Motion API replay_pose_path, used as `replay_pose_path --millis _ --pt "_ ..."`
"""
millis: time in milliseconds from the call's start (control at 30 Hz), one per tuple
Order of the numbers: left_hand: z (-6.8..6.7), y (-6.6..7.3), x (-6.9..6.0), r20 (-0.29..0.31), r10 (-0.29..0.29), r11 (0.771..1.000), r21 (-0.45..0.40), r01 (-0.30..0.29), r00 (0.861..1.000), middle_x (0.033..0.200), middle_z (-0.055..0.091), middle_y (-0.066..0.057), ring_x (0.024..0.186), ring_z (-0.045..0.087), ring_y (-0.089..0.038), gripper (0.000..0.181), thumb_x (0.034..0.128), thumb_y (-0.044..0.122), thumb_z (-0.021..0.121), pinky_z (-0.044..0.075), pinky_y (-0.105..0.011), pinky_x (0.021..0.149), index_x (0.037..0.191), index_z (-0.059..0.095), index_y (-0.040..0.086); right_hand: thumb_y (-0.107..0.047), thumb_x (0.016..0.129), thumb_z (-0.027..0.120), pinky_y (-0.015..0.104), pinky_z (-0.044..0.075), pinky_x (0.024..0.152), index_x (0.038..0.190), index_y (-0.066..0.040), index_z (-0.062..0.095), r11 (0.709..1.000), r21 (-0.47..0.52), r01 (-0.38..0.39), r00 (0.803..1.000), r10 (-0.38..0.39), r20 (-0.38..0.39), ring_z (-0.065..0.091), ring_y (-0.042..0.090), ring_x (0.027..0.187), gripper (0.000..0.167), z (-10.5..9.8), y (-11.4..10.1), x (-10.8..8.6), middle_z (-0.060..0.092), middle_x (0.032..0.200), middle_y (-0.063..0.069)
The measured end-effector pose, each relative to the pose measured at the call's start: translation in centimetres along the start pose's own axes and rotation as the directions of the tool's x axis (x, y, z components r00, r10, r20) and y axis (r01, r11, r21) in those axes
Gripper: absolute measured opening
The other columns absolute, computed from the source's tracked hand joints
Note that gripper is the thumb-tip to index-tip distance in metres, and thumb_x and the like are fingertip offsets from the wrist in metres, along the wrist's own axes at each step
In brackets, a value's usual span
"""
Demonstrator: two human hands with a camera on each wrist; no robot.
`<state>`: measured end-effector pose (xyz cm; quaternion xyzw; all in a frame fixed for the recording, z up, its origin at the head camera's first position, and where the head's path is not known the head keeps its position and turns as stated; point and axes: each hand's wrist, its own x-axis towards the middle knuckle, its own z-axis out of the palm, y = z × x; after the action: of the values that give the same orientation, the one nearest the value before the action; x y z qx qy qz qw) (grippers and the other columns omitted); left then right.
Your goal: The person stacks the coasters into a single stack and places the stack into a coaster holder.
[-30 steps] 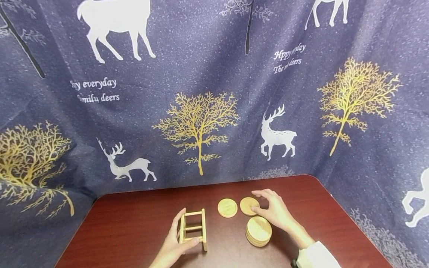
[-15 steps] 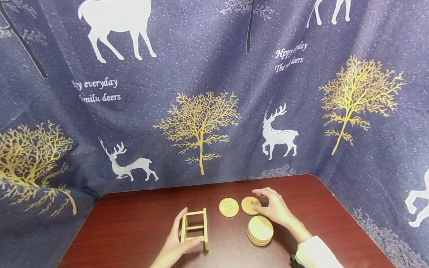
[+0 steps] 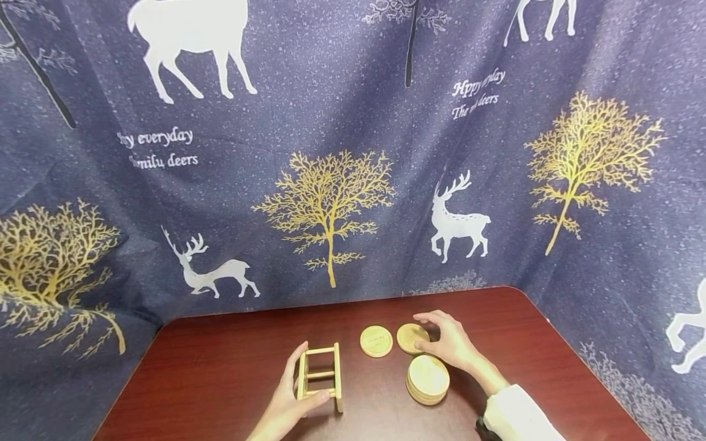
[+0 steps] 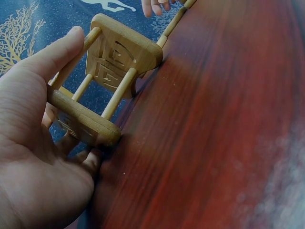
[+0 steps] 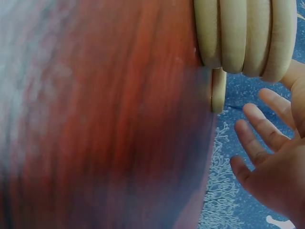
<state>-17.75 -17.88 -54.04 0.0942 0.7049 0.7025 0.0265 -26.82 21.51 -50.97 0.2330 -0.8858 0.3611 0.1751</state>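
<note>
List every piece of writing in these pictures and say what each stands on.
"everyday", "milu deers": backdrop cloth, left side; first letters lost in folds.
"Hppy ... day", "The ... deers": same cloth, right side; middles lost.
Leftmost coaster: marks too small to read.
Wooden rack: carved marks, not readable.

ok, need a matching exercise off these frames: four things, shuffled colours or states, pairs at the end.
Things:
1. wooden rack
2. coaster stack
3. leftmost coaster
4. table

Colours or states:
A. reddish brown
B. single disc, lying flat
C. held in the left grip
D. several discs high

Pairs: 1-C, 2-D, 3-B, 4-A
</note>
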Motion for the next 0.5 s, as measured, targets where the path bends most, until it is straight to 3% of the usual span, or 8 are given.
replay_pose_path --millis 500 --pt "-0.02 -0.07 0.01 0.006 -0.001 1.000 -0.011 0.002 1.000 0.164 0.038 -0.032 0.125 0.066 -0.038 0.111 0.0873 0.000 0.089 0.064 -0.036 0.086 0.174 0.024 0.018 -0.012 0.082 0.100 0.057 0.061 0.097 0.135 -0.004 0.076 0.999 -0.003 -0.038 0.998 0.038 0.041 0.076 0.035 0.111 0.058 0.13 1.07 0.16 0.076 0.120 0.012"
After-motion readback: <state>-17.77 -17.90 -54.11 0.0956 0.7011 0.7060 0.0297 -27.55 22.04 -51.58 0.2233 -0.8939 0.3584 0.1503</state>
